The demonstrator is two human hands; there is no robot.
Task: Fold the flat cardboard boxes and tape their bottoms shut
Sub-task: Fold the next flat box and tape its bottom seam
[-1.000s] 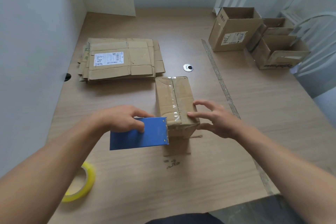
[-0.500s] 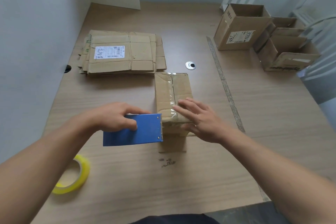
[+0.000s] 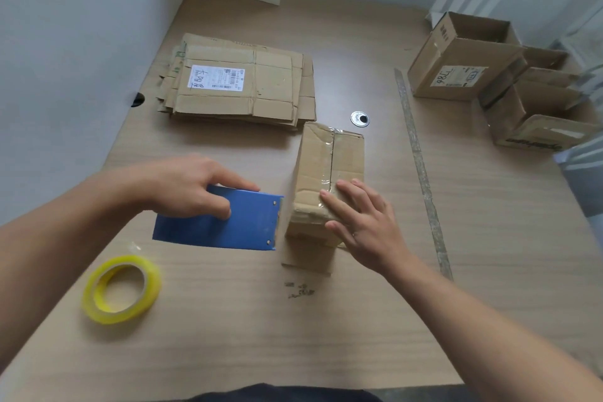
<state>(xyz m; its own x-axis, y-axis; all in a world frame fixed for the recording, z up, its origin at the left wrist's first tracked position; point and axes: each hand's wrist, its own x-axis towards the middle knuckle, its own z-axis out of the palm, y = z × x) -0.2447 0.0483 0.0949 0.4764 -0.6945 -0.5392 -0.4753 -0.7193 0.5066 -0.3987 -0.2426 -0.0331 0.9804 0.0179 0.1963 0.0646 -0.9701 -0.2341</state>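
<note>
**Right hand slides onto the taped seam**

Up onto the box (image 3: 329, 170) goes the right hand (image 3: 362, 225), off the near side it touched a second ago. Its fingers are straight and lightly spread, pressing flat on the clear tape (image 3: 326, 173). The left hand (image 3: 192, 189) still grips the blue tape dispenser (image 3: 235, 225), fingers curled over it, with its riveted edge right against the box's near-left side.

A yellow tape roll (image 3: 122, 289) lies by the table's (image 3: 326, 343) near-left edge. The flat cardboard stack (image 3: 241, 91) sits beyond the dispenser, toward the left edge. A metal grommet (image 3: 360, 118) lies just past the box, and folded boxes (image 3: 463, 59) crowd the far-right corner.

The box sits mid-table, taped bottom up. Its long axis and seam run from the near edge to the far edge.

The stack's white label carries a barcode and handwriting. One folded box shows handwritten "78", last digit unclear.
</note>
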